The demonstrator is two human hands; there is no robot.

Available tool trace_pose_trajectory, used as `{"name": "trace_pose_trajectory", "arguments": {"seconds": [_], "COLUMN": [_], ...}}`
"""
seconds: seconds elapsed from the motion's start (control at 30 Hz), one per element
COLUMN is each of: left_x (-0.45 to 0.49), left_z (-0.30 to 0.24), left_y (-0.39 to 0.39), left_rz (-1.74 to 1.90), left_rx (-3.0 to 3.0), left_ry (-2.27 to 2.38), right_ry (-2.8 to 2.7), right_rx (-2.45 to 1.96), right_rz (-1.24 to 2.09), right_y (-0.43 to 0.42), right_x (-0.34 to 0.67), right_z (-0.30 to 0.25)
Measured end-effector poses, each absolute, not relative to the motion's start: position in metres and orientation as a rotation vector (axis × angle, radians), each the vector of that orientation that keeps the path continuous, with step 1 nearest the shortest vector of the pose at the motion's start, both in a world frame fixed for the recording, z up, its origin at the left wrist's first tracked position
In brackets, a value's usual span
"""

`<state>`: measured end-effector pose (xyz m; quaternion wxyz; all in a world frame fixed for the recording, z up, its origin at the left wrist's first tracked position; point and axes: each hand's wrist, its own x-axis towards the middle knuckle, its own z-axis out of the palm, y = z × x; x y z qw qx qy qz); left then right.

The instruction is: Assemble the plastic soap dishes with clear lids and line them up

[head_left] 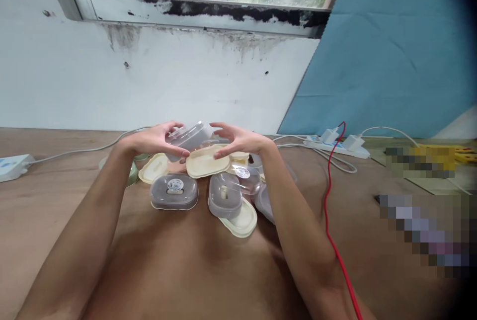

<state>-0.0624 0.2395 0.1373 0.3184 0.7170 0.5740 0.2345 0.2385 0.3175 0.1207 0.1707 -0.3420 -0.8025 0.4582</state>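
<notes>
My left hand (158, 140) grips a clear plastic container (188, 135), tilted, above a heap of similar boxes. My right hand (238, 140) pinches a cream lid (206, 162) by its right edge, thumb below and fingers arched above, right under the clear container. Beneath both hands lie several small clear containers, one upside down with a round sticker (174, 192) and another next to it (224, 201), plus loose cream lids (240, 221) on the wooden table (186, 270).
A red cable (333, 240) runs down the table on the right. A white power strip (335, 147) with plugged chargers and white cords lies at the back right. A white box (13, 166) sits at the left edge. The wall and window stand behind.
</notes>
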Motion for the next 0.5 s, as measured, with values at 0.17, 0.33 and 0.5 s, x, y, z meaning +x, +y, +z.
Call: {"name": "trace_pose_trajectory", "arguments": {"seconds": [0.17,0.33,0.5], "left_x": [-0.047,-0.054,-0.088], "left_z": [0.13,0.12,0.108], "left_y": [0.245,0.252,0.265], "left_rz": [0.544,0.521,0.437], "left_rx": [1.947,1.887,1.883], "left_ry": [1.466,1.411,1.969], "right_ry": [-2.203,-2.193,-2.296], "right_rx": [-0.691,-0.76,-1.22], "right_rz": [1.317,1.414,1.204], "right_y": [0.313,0.316,0.314], "right_x": [0.22,0.219,0.236], "right_z": [0.119,0.113,0.123]}}
